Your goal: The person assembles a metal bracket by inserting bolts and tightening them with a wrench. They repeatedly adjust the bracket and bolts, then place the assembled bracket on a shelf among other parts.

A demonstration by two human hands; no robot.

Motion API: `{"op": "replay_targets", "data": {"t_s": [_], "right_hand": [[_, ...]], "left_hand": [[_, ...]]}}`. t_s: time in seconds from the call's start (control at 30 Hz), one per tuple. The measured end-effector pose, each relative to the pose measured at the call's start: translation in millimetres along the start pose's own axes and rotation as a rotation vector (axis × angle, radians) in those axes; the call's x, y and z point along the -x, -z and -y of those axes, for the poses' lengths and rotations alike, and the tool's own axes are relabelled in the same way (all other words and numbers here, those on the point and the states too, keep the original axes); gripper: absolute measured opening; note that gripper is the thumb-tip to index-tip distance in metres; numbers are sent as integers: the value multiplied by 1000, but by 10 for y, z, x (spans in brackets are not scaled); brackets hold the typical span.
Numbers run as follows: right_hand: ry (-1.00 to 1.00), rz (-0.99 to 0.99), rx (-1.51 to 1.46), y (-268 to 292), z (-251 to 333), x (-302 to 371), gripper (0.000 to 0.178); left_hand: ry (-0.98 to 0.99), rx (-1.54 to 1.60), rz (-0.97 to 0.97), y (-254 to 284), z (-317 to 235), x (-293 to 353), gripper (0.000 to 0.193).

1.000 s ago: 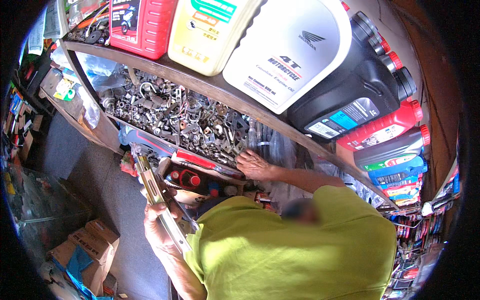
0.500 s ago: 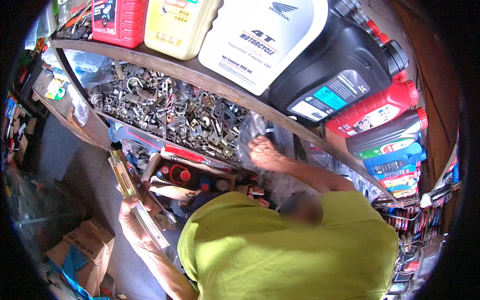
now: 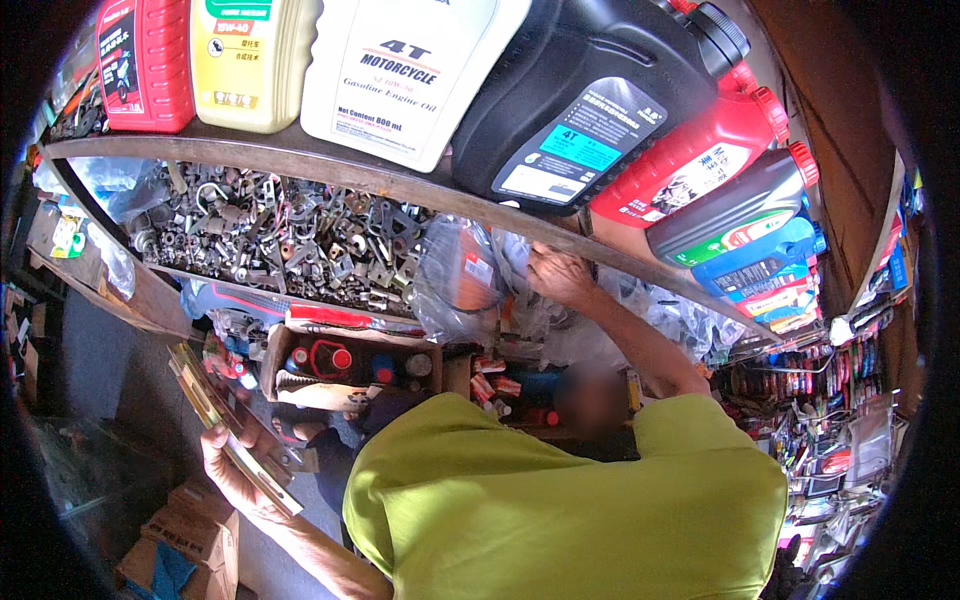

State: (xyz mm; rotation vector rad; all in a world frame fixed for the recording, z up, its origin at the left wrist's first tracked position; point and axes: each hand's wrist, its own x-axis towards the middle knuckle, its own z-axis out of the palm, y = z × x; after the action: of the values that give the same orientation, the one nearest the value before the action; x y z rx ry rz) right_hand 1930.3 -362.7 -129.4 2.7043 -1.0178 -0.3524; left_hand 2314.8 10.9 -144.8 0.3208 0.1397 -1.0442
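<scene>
My left hand [image 3: 232, 468] is wrapped around several long, narrow metal strips [image 3: 222, 420], gold and dark grey, held together at a slant over the floor. At the shelf, my right hand [image 3: 560, 276] reaches in among clear plastic bags [image 3: 590, 325]. Its fingers are bent and closed on the plastic, though their tips are partly hidden. Just left of it, a clear bag [image 3: 448, 275] holds a dark round thing with an orange-brown middle and a small label. Beside that bag lies a heap of loose metal hardware [image 3: 290, 235] in a wide tray.
Oil jugs stand along the upper shelf edge [image 3: 330, 170], among them a white jug [image 3: 400, 90] and a black jug [image 3: 590, 110]. Below the tray is an open cardboard box [image 3: 300, 388] with red-capped bottles. Another carton [image 3: 190, 535] sits on the floor at lower left.
My right hand has moved right along the shelf, away from the bag beside the hardware, which shows more fully now. The strips remain in my left hand. The whole view has shifted.
</scene>
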Motion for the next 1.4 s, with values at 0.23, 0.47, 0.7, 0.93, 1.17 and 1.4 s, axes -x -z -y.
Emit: {"op": "replay_targets", "data": {"t_s": [0.23, 0.47, 0.7, 0.93, 1.17, 1.4], "right_hand": [[482, -173, 97, 29, 857, -426, 51], [737, 91, 253, -327, 1328, -670, 28], [597, -375, 101, 178, 780, -611, 17], [127, -275, -109, -9, -180, 73, 12], [83, -357, 68, -103, -442, 164, 24], [-23, -271, -113, 314, 117, -6, 35]], "left_hand": [[-61, 10, -85, -219, -27, 66, 48], [-118, -97, -72, -221, -68, 122, 48], [-161, -47, -69, -196, -149, 198, 54], [-88, -4, -55, -52, -170, 105, 56], [-63, 5, 35, 116, -302, 135, 54], [-38, 26, 48, 190, -351, 139, 53]]}}
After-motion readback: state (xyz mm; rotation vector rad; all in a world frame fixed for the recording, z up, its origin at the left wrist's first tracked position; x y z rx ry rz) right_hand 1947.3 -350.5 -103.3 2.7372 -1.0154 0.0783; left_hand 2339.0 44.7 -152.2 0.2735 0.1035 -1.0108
